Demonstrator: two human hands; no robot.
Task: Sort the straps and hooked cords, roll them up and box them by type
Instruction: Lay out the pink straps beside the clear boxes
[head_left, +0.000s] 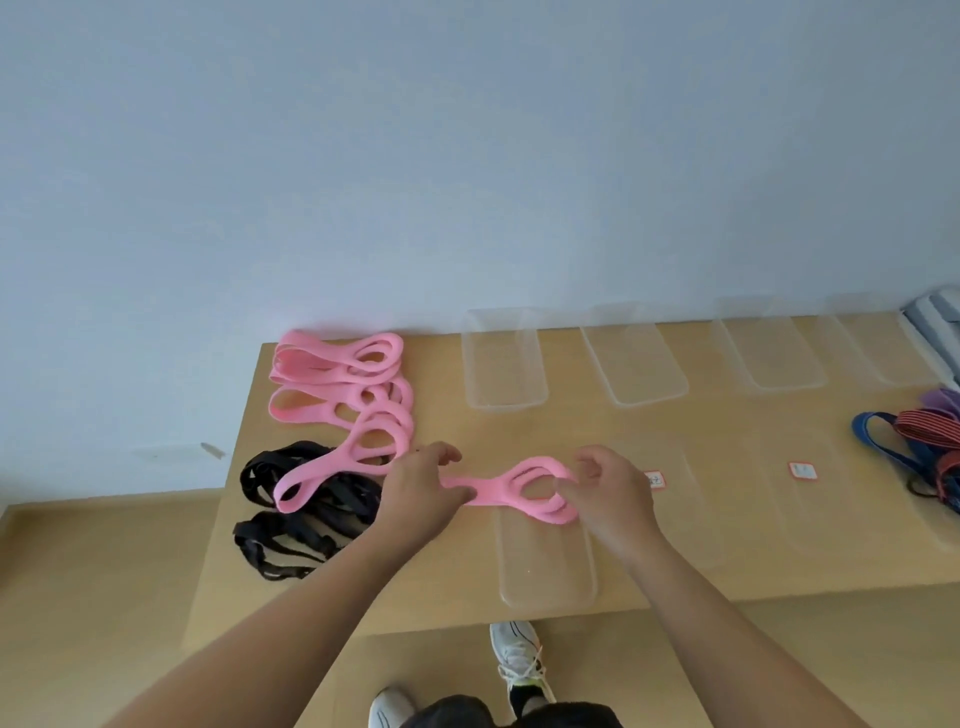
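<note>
A pink looped strap (511, 493) is stretched between my two hands just above the table. My left hand (421, 493) grips its left end; my right hand (615, 493) pinches its right loop. More pink straps (345, 395) lie in a pile at the table's back left, one trailing down towards my left hand. Black straps (296, 512) are heaped at the front left, partly under a pink loop. A clear box (545, 566) lies right below the held strap. Striped and blue hooked cords (919, 441) lie at the far right.
Clear boxes stand along the back: one (504, 358), another (631, 358) and a third (769, 348). Clear lids with red-edged labels (802, 470) lie at mid right. The wooden table (675, 415) stands against a pale wall. My shoes (517, 657) show below its front edge.
</note>
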